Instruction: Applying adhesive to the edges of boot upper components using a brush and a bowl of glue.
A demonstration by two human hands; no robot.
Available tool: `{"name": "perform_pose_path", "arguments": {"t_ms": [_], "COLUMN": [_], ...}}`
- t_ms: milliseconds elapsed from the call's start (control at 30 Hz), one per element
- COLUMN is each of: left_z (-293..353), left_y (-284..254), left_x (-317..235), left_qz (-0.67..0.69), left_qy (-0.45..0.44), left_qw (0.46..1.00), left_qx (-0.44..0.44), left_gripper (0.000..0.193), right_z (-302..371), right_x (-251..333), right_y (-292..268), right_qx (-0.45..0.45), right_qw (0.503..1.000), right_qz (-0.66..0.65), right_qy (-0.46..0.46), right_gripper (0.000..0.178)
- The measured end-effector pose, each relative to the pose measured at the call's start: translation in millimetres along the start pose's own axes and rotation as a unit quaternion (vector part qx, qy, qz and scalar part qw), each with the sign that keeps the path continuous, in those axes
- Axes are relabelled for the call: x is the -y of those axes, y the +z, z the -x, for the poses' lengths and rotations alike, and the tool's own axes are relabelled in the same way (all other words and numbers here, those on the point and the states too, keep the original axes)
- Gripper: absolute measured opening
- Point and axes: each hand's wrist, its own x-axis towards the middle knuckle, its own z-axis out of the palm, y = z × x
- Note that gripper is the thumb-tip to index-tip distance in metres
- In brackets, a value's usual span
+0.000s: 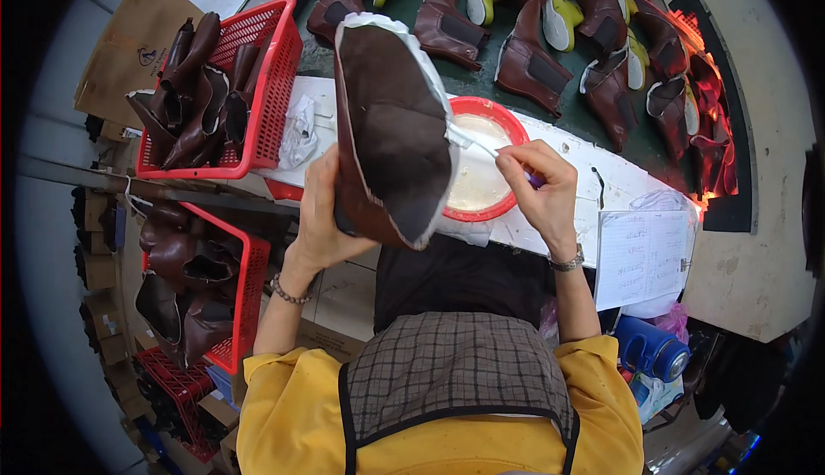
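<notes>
My left hand (322,213) grips a brown boot upper (391,127) from below and holds it up, its inner side toward me, a white lining showing along its edge. My right hand (543,190) pinches a thin brush (481,144) whose white tip touches the boot's right edge. Just behind both hands, a red bowl (507,118) of white glue sits on the white work board (593,174). I wear yellow sleeves and a checked apron.
A red basket (271,88) of brown uppers stands at the left, with a second red basket (245,295) lower down. Brown boots on yellow lasts (559,24) lie on the dark conveyor behind. A sheet of paper (640,256) and a blue bottle (649,346) sit at the right.
</notes>
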Motion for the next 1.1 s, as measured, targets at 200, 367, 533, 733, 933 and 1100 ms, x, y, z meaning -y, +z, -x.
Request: {"name": "perform_pose_path", "arguments": {"t_ms": [200,367,533,733,933,1100], "left_z": [-8,-15,-31,-59,-66,-66], "left_y": [-6,7,10,14,16,-5], "left_x": [-21,-7,11,24,38,25], "left_qz": [0.062,0.043,-0.001,-0.111,-0.156,-0.031], "left_qy": [0.078,0.073,0.13,0.21,0.284,0.193], "left_qw": [0.995,0.991,0.98,0.949,0.92,0.976], "left_qx": [0.001,-0.108,-0.151,-0.207,-0.221,-0.097], "left_gripper": [0.127,0.129,0.121,0.071,0.077,0.094], "right_z": [-42,-24,-8,12,26,8], "right_x": [4,10,17,32,47,25], "right_y": [-5,-13,-15,-13,-10,-19], "right_qx": [-0.058,-0.07,-0.043,-0.007,0.035,0.016], "right_qw": [0.996,0.991,0.985,0.989,0.996,0.999], "right_qz": [-0.024,0.003,0.044,0.033,-0.023,0.043], "right_qy": [-0.07,-0.113,-0.163,-0.143,-0.085,0.025], "right_gripper": [0.015,0.02,0.024,0.025,0.015,0.012]}}
